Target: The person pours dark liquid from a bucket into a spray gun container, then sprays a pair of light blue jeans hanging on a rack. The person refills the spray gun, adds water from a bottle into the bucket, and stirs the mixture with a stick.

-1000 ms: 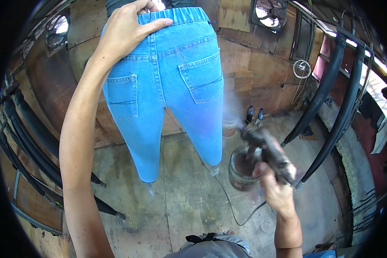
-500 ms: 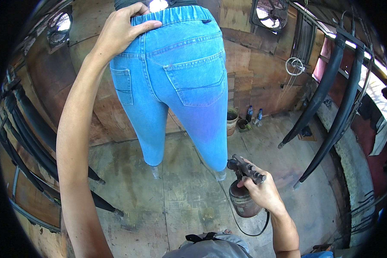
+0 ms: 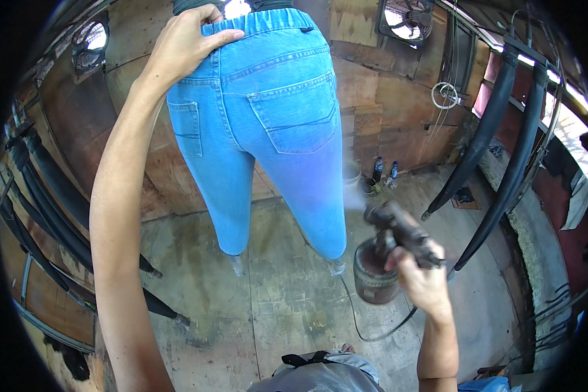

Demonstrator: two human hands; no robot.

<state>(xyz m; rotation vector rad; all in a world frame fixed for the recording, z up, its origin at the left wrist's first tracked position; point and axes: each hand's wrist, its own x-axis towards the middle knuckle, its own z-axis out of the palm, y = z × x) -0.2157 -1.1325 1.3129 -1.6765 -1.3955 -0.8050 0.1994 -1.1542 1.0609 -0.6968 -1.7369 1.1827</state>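
Note:
Blue jeans [image 3: 281, 124] hang upright on a leg-shaped form, their back side toward me, with a purple tint on the right thigh. My left hand [image 3: 186, 42] pinches the elastic waistband at its upper left, thumb on the outside. In my right hand [image 3: 421, 274] is a dark spray gun [image 3: 405, 232], somewhat blurred by motion, its round cup [image 3: 377, 271] hanging below. A pale mist leaves the nozzle toward the right leg of the jeans. From the gun a thin black hose [image 3: 372, 338] loops down across the floor.
Black padded leg forms hang at the right [image 3: 490, 130] and the left [image 3: 49, 202]. Exhaust fans [image 3: 408, 19] sit in the wooden wall [image 3: 411, 111]. A bucket [image 3: 351, 174] and two bottles [image 3: 378, 168] stand on the floor behind the jeans.
My right hand has moved up and to the right with the spray gun, and mist now comes from its nozzle. My left hand keeps its hold on the waistband.

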